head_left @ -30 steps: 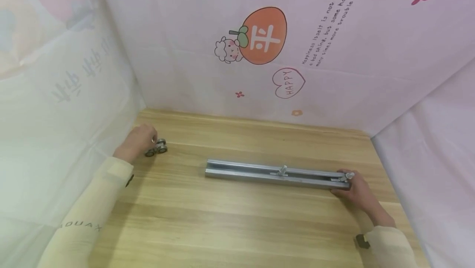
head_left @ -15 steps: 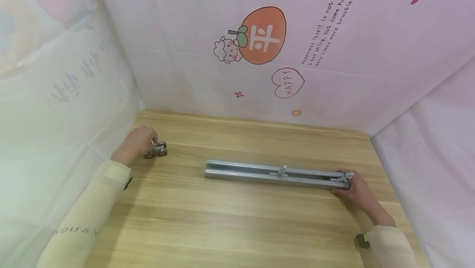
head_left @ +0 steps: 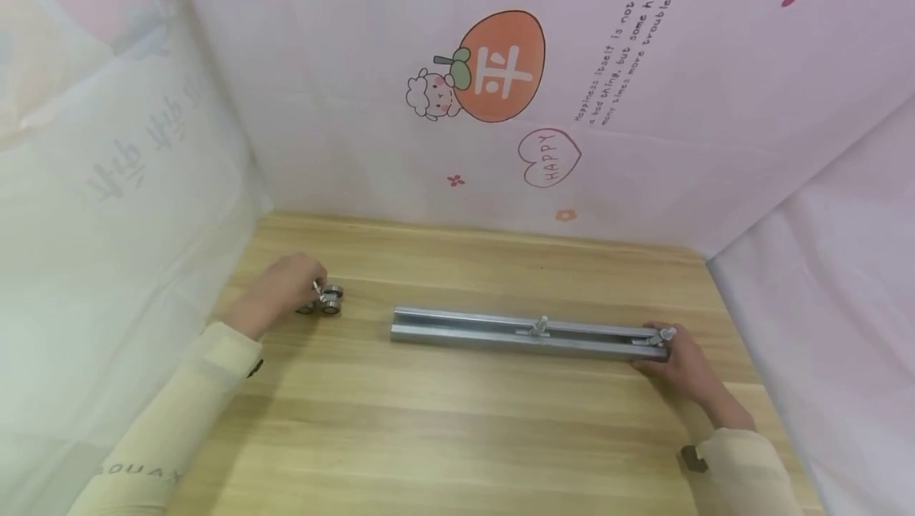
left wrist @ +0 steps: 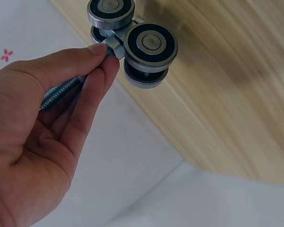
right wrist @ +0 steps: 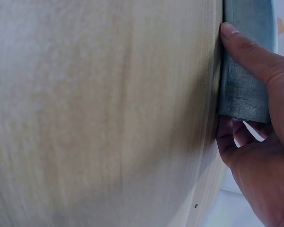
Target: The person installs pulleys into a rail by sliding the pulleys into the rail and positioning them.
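At the left of the head view, my left hand (head_left: 282,290) pinches a four-wheeled metal roller trolley (head_left: 331,299) by its bolt. The left wrist view shows thumb and fingertips on the threaded bolt (left wrist: 61,94), close under the wheels (left wrist: 151,45). Whether the wheels touch the table cannot be told. A grey metal channel rail (head_left: 465,338) lies on the table with its slot facing up. My right hand (head_left: 688,365) grips the rail's right end, thumb along the near side. Two bolts stick up from the slot, a middle bolt (head_left: 540,325) and an end bolt (head_left: 662,336) beside the right hand.
The wood-grain table (head_left: 429,437) runs under everything. A pink printed sheet (head_left: 357,143) rises along its back edge, a pale sheet (head_left: 143,206) stands close by the left arm, and another sheet (head_left: 843,302) flanks the right side.
My left hand has shifted right and slightly nearer to me, bringing the roller trolley closer to the rail's left end. The right hand and rail keep their place; the view has shifted slightly.
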A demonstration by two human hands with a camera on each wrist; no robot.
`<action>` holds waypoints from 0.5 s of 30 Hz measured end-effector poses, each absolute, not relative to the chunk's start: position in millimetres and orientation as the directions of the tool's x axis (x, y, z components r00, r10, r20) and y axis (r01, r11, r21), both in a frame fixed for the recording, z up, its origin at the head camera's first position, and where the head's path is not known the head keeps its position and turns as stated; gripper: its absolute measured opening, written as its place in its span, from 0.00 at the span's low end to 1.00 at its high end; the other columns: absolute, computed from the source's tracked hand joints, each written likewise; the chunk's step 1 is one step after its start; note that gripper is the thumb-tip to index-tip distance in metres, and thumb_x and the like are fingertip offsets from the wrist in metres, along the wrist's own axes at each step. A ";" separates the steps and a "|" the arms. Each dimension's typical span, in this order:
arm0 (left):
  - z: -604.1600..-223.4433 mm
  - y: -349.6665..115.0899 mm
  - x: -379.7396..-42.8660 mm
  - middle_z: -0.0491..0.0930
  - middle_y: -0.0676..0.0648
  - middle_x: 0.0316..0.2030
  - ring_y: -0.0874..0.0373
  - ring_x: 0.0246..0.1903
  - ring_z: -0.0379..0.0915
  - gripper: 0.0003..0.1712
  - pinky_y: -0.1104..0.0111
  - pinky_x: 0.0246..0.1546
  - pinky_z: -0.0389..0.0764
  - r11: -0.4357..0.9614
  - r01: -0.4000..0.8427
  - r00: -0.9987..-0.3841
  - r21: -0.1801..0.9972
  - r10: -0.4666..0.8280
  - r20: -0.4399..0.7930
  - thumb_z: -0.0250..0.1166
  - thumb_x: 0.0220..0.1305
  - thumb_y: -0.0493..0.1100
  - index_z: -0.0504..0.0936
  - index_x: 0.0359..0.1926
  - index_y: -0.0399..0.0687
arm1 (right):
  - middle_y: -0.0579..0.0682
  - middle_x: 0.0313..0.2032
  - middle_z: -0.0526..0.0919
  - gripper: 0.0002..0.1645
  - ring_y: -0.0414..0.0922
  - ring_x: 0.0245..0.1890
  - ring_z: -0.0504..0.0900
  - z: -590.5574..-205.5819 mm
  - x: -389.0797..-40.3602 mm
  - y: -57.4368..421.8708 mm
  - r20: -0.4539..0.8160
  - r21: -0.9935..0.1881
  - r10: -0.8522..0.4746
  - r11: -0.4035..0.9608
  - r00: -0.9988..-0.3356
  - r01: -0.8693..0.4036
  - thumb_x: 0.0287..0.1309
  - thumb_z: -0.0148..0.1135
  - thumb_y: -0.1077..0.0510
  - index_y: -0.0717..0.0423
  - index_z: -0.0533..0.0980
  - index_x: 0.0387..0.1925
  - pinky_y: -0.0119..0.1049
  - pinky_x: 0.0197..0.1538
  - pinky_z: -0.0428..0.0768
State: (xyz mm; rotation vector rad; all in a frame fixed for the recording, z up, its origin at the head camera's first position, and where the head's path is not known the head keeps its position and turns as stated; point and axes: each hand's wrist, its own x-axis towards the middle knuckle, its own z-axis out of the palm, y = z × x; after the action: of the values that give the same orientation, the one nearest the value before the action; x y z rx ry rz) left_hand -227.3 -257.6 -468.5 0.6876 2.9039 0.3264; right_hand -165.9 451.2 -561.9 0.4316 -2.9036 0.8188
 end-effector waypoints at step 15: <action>-468.3 -214.8 -211.1 0.88 0.47 0.33 0.57 0.31 0.81 0.04 0.62 0.36 0.86 0.837 0.466 -0.853 0.285 0.511 -0.104 0.74 0.60 0.30 0.90 0.33 0.42 | 0.60 0.44 0.85 0.39 0.50 0.43 0.78 -560.1 -166.4 451.6 0.159 -0.502 -0.255 0.811 -0.954 -0.300 0.40 0.88 0.60 0.64 0.79 0.55 0.40 0.51 0.71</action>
State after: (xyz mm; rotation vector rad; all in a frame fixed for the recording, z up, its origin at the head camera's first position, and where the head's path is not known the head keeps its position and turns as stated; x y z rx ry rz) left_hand -211.1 -214.8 -468.3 0.7618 2.8403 0.3745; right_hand -166.4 451.6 -560.1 0.4462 -2.9092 0.8273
